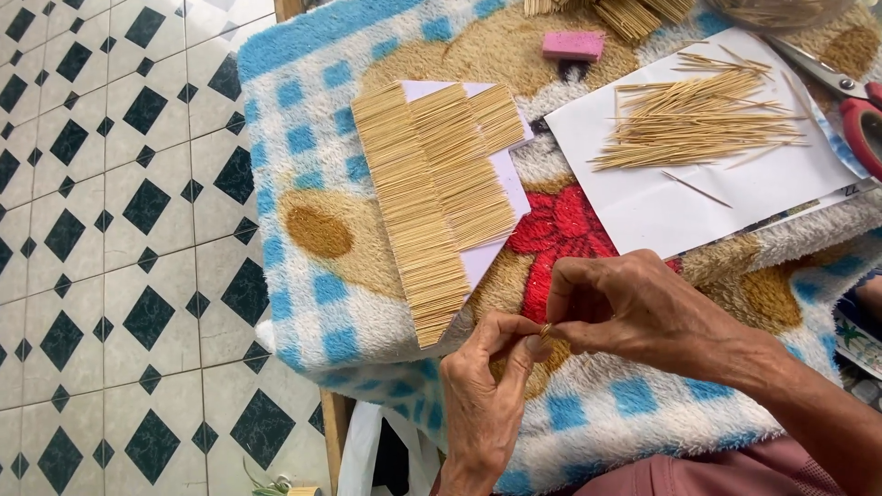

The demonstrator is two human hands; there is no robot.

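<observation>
Hands: left hand [491, 390] & right hand [634, 308] meet low in view, fingertips pinched narrow on a small bundle of thin pale wooden sticks [546, 331], held above the fluffy blue-check blanket [312, 230] covering the desk.
Risk 1: bundle is tiny, grip is fingertip only; a loose pinch could let sticks drop into the pile fabric, hard to find.
Panel: stick-covered white card panel [436, 197] just beyond hands, near desk edge; an elbow nudge could slide it off.
Further out: loose pale sticks [698, 119] on white paper sheet [680, 197]; pink eraser block [572, 45]; red-handled scissors [850, 101] at right, blades could snag.
</observation>
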